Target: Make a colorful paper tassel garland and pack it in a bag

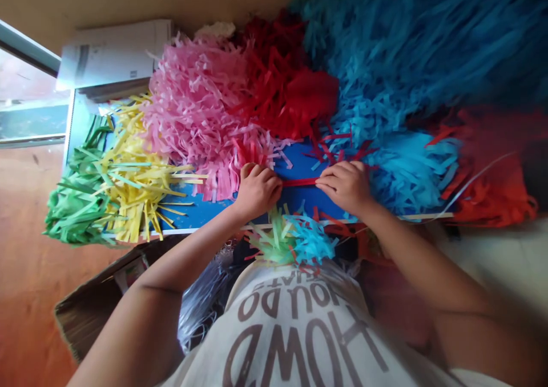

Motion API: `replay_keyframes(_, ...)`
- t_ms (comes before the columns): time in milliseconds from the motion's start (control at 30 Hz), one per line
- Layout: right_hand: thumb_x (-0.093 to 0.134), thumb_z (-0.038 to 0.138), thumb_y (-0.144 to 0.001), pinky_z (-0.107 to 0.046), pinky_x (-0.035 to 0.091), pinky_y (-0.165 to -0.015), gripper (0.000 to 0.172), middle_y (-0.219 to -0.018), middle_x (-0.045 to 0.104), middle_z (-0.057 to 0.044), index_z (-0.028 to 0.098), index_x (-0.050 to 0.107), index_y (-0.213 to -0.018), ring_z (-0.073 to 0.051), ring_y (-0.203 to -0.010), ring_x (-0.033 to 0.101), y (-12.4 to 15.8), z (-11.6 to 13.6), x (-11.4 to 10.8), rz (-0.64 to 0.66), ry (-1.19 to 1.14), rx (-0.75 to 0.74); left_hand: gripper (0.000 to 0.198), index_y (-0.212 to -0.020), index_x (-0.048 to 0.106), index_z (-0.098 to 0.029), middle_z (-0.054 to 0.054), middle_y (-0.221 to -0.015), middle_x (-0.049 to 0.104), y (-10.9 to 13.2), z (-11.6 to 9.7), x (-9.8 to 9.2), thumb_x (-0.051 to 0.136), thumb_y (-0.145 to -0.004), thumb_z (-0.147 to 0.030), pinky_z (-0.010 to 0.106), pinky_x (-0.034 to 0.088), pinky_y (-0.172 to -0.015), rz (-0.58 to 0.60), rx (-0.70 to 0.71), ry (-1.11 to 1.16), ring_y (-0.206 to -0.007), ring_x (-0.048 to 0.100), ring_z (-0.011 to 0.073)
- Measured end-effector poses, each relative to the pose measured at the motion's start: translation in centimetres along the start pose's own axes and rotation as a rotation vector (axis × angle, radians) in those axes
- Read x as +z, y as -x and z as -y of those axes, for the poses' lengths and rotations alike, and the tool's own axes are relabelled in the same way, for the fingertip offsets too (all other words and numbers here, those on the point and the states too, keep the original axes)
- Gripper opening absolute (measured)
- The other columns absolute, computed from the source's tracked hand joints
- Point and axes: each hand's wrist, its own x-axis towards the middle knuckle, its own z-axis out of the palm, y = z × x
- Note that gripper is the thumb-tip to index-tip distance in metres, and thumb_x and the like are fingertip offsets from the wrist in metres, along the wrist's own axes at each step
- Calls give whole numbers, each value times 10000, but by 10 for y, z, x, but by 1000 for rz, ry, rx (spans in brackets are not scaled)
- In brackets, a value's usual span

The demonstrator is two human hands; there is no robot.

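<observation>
My left hand [257, 188] and my right hand [346, 185] rest on a blue board [299, 167], both with fingers curled. Between them stretches a narrow red paper strip [299, 182]; each hand pinches one end of it. Fringed pink paper [201, 113] lies just behind my left hand. Fringed light-blue paper [406, 170] lies right of my right hand. A small green and light-blue fringe bundle [291, 241] sits at the board's near edge, between my wrists.
Heaps of fringed paper cover the board: green [75, 204], yellow [132, 187], dark red [282, 79], blue [411, 50], orange-red [492, 187]. A white box [111, 53] stands behind. An open cardboard box [98, 301] sits on the brown floor at lower left.
</observation>
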Motion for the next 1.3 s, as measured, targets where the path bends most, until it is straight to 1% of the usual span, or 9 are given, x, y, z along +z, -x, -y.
replay_keyframes(133,702,327,-891,-374,350,-805,171,-892,729,-22,240,737,-748,-206,-869,590,-1,-4,4,-26,-107,82,239,-861,707,-199,77,-888,703,-7,2,1,532,-966,-323,482,351,-957,56,-55,54,-898,570,254)
replay_keyframes(333,677,295,-872,-376,396,-822,159,-885,682,-49,216,691,-735,-230,-879,554,-7,-1,9,-43,-92,133,294,-797,691,-187,87,-833,683,-10,3,7,523,-978,-346,479,366,-906,48,-63,-50,-872,566,266)
replay_keyframes(500,706,249,-818,-382,363,-793,139,-863,677,-50,214,647,-698,-241,-880,537,-13,1,10,-40,6,185,283,-761,688,-189,95,-807,670,-14,4,7,556,-957,-344,504,376,-915,103,-72,-61,-881,571,279)
replay_keyframes(600,739,268,-811,-394,324,-780,98,-867,694,-45,219,664,-771,-253,-906,539,-14,3,2,-45,85,211,207,-875,717,-209,88,-886,694,-17,4,0,565,-963,-320,510,370,-955,91,-56,-36,-929,579,275)
replay_keyframes(767,667,258,-911,-445,274,-954,77,-1060,744,-11,273,725,-959,-242,-1068,555,-15,19,-10,-44,86,-48,207,-972,749,-301,30,-965,739,-20,4,-6,544,-999,-305,537,315,-1035,100,139,46,-1053,590,267)
replay_keyframes(967,479,168,-1007,-424,247,-953,313,-846,733,0,230,713,-809,-184,-943,555,-26,19,4,58,173,-296,297,-903,732,-239,49,-922,737,-22,-4,-7,457,-1012,-266,583,299,-1087,125,163,-7,-1065,587,269)
replay_keyframes(1100,512,215,-989,-419,270,-907,277,-838,720,-18,207,690,-777,-194,-902,545,-35,17,3,59,177,-272,320,-884,721,-237,52,-888,725,-27,-12,-6,433,-1013,-296,565,324,-1085,117,132,-40,-1051,598,268)
replay_keyframes(1200,614,257,-940,-442,264,-920,127,-1012,732,-44,210,709,-869,-232,-1003,539,-36,25,2,28,160,-207,313,-851,714,-242,44,-848,719,-28,-12,0,445,-1008,-268,539,352,-1046,61,79,-67,-1030,613,256)
replay_keyframes(1300,561,210,-978,-435,241,-942,179,-1039,738,-23,240,721,-903,-227,-1055,535,-30,29,5,17,181,-195,270,-833,712,-248,36,-835,722,-22,-10,6,500,-1000,-264,511,364,-1009,-9,55,-52,-1017,615,247)
